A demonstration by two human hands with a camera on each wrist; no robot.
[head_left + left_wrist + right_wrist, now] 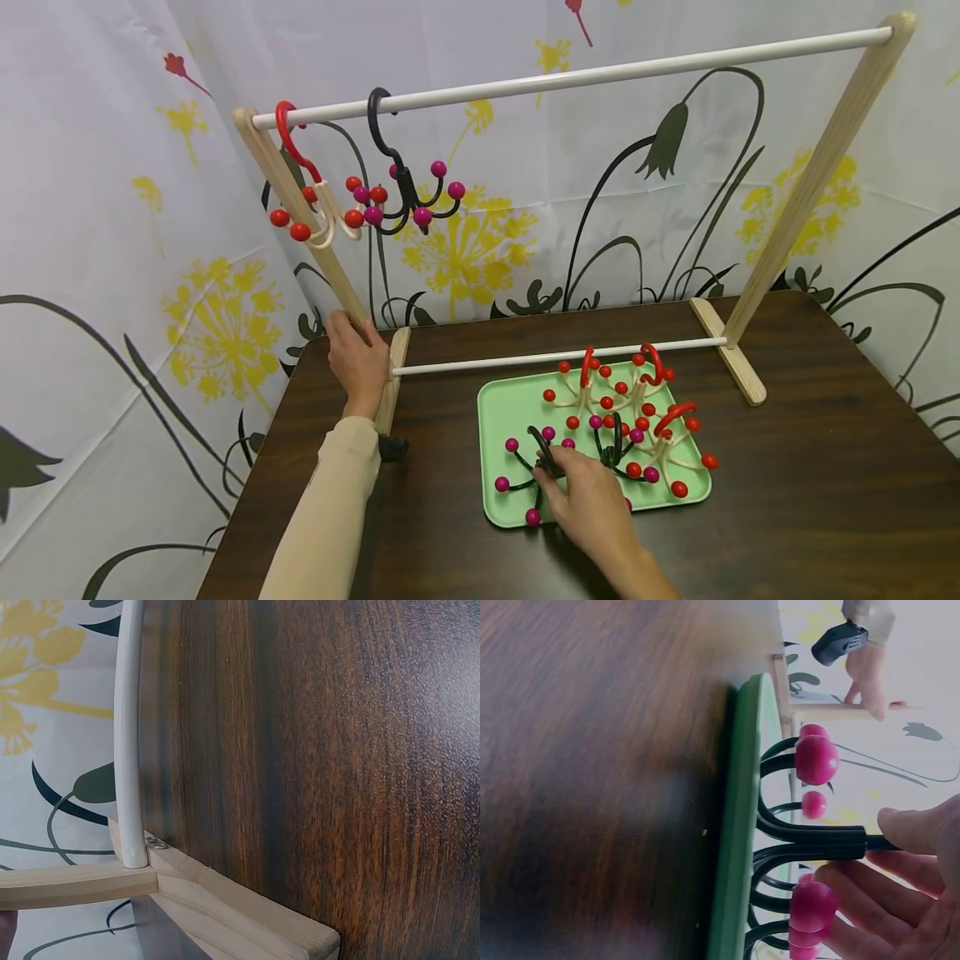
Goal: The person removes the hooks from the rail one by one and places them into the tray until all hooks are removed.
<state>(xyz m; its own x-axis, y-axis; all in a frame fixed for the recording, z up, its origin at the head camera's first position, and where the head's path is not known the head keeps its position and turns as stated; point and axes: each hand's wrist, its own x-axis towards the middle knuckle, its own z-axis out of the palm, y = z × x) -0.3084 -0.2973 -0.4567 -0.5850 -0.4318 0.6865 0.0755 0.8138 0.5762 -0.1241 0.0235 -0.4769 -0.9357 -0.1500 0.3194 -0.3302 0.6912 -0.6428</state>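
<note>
My left hand (pixel 362 362) grips the left wooden post (pixel 341 279) of a small rack, low down near its foot. On the green tray (pixel 492 417), my right hand (pixel 596 504) pinches the upper stem of a black multi-arm hook hanger (pixel 817 844) with magenta ball tips; its arms stand at the tray surface. Just right of that hand lies another black hanger (pixel 613 450). Several cream hangers with red hooks and red balls, one of them a front hanger (pixel 666 450), crowd the tray's right side.
From the left end of the white top rail (pixel 600 79) hang a red-hooked cream hanger (pixel 322 208) and a black hanger (pixel 407 196). A lower white bar (pixel 465 364) runs behind the tray. The right post (pixel 817 183) stands on a wooden foot (pixel 727 350). A patterned curtain hangs behind.
</note>
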